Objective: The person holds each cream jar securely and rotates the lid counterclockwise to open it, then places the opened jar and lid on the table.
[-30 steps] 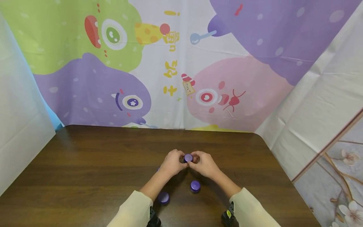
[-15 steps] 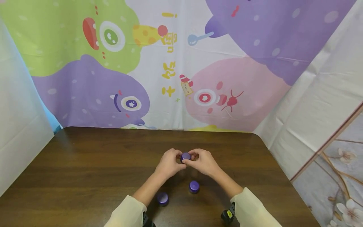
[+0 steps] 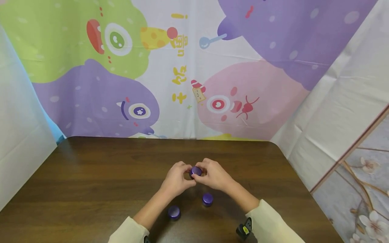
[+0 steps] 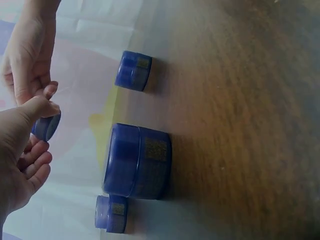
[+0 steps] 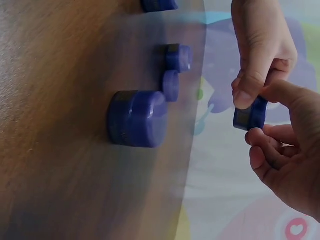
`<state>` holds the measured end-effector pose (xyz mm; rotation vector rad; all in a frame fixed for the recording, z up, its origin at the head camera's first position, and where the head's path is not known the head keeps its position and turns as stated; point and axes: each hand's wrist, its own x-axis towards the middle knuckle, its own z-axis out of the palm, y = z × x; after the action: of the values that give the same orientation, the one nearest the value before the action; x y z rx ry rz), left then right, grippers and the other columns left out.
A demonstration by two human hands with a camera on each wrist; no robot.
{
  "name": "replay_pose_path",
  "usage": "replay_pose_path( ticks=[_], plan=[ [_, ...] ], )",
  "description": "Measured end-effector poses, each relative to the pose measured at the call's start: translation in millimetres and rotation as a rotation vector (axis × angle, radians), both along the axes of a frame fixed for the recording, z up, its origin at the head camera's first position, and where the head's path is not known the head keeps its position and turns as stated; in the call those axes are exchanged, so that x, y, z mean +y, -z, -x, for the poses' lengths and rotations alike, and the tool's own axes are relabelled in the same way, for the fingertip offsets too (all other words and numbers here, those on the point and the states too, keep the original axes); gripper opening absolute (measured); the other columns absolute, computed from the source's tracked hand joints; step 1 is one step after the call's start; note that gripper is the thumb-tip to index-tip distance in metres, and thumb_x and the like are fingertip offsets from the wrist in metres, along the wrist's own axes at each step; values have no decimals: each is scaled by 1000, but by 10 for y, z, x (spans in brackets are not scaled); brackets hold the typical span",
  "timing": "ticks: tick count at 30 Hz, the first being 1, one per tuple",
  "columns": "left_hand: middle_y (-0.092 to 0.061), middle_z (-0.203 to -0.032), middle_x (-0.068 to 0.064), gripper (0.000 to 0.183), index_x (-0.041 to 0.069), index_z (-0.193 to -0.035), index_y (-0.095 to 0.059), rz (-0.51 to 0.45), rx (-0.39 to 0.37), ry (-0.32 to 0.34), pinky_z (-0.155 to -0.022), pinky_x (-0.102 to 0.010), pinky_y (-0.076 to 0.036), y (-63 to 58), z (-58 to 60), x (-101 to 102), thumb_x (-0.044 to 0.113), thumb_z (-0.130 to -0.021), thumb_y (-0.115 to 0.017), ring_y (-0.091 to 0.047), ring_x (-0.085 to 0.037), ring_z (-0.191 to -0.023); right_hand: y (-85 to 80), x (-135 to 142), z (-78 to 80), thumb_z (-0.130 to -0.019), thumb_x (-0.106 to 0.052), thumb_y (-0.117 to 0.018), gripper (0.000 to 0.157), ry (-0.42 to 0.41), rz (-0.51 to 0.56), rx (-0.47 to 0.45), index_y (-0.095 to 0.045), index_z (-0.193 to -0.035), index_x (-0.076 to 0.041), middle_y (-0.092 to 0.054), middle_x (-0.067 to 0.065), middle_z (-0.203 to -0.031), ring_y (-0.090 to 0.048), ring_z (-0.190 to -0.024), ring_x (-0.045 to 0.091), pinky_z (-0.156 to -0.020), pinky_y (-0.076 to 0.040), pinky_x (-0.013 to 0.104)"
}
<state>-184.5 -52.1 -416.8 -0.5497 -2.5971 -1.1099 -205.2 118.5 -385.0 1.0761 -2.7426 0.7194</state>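
Observation:
A small purple screw-top jar (image 3: 196, 171) is held above the table between both hands. My left hand (image 3: 176, 179) pinches it from the left; in the right wrist view its thumb presses on the jar's dark-labelled side. From the other side my right hand (image 3: 212, 173) grips the same jar (image 5: 243, 119) with thumb and fingertips. Nearer me stand two lidded purple jars, one (image 3: 207, 199) below the right hand and one (image 3: 174, 213) beside the left forearm. The left wrist view shows another small jar (image 4: 111, 214) with its pale neck bare, which the left arm hides from the head view.
A loose purple lid (image 5: 170, 86) lies near the bare-necked jar in the right wrist view. The brown wooden table (image 3: 91, 189) ends at a cartoon-printed cloth (image 3: 188, 125), with white cloth (image 3: 319, 128) hanging at the right.
Both hands have shifted slightly left with the jar, and the left forearm has swung outward. The right thumb now lies further across the jar's front. The standing jars have stayed put.

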Motion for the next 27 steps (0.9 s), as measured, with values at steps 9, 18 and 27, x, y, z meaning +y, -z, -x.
replay_pose_path(
  ticks=[9,18,27],
  plan=[
    [-60,-84,-1,28,6,-91,-70,-29,3,-22,-70,-24,-49,1,-59,-89,16,-66,-79,-60,-17,-81,-103,-47,-52,-82,-26,-70,44,-19,-25,-44,-61,-117,-1,-58,3,-91,-54,-70,7,-61,-45,15],
    [-61,-82,1,28,6,-91,-72,-34,-20,-26,-68,-23,-49,-58,-111,-132,20,-69,-80,-62,-21,-80,-143,-81,-62,-79,-23,-74,25,22,31,-58,-69,-96,-5,-59,1,-82,-54,-70,9,-61,-45,16],
    [-62,-81,-4,26,4,-89,-71,-53,-24,-24,-66,-23,-50,-48,-144,-152,16,-67,-80,-58,-15,-74,-174,-88,-90,-84,-29,-68,33,-37,-25,-105,-65,-110,-9,-60,1,-97,-54,-74,10,-63,-46,18]
  ],
)
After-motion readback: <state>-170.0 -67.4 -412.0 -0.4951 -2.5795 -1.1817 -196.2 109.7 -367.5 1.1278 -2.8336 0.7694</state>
